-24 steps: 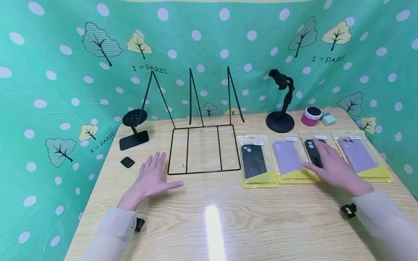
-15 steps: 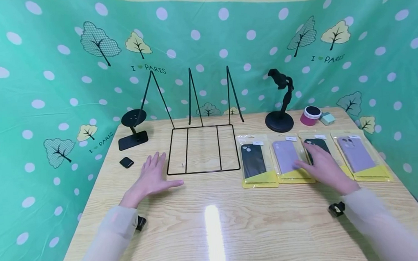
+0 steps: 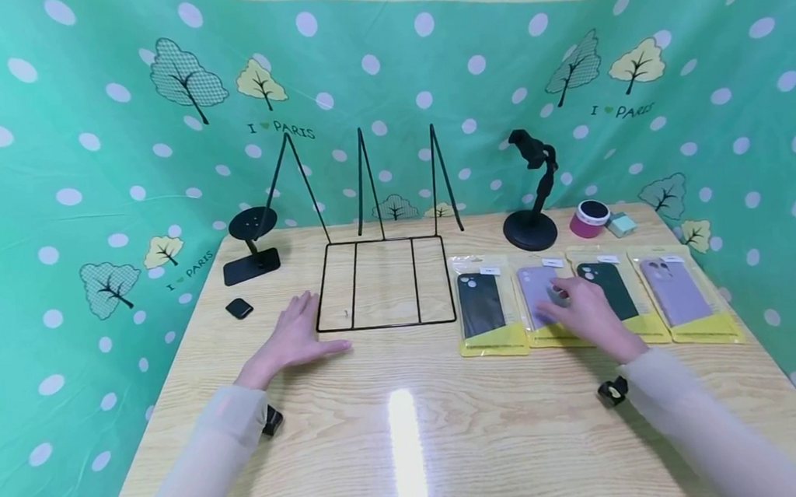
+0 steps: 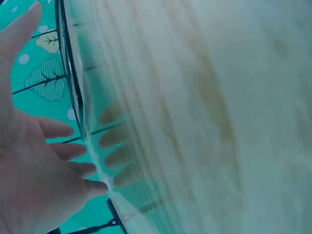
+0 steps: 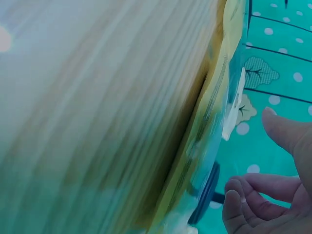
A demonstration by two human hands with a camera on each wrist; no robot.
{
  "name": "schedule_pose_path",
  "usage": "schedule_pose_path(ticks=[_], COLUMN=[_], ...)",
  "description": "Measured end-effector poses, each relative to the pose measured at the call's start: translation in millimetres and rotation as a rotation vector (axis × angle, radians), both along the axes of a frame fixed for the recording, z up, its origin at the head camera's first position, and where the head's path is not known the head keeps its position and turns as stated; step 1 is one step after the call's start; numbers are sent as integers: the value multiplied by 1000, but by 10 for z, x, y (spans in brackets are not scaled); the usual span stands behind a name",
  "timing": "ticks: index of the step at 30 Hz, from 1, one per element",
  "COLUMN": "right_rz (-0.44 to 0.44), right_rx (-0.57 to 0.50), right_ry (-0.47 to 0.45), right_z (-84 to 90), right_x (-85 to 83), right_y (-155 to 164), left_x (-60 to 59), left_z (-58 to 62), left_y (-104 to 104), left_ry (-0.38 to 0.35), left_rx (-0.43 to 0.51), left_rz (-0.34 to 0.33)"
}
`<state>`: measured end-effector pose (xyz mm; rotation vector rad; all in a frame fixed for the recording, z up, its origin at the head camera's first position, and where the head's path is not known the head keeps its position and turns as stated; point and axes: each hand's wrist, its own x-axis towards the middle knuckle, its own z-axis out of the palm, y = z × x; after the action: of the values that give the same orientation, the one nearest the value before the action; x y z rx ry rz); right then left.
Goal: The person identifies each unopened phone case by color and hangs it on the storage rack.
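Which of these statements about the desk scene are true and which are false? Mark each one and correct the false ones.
1. Four packaged phone cases lie in a row. True.
2. The right hand is over the lilac case second from the left. True.
3. The left hand grips the wire rack. False: it lies flat on the table beside the rack.
4. The black case stands in the rack. False: it lies on the table, right of the rack.
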<state>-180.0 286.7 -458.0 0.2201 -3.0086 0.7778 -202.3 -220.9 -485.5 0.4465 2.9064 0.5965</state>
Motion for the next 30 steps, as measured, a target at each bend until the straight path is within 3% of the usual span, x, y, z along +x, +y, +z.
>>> schedule_pose_path(ticks=[10,18,24,30], right_rz=[-52,-48,-15,-38], right_rx=[-4,-8,-46,-41], right_ry=[-63,-90,-116,-130], right_z=[-67,-73,-105,-112], right_x=[-84,-159,-152,-123], right_y=[-221,-404,-503,-602], left_x=[-72,-88,-81,-80], left_z=[-58,-43,-33,-13], left_y=[28,49,65,78], left_ry=[-21,17,22,34], left_rx=[-36,-57,-61,-73], left_rz=[15,41,49,43])
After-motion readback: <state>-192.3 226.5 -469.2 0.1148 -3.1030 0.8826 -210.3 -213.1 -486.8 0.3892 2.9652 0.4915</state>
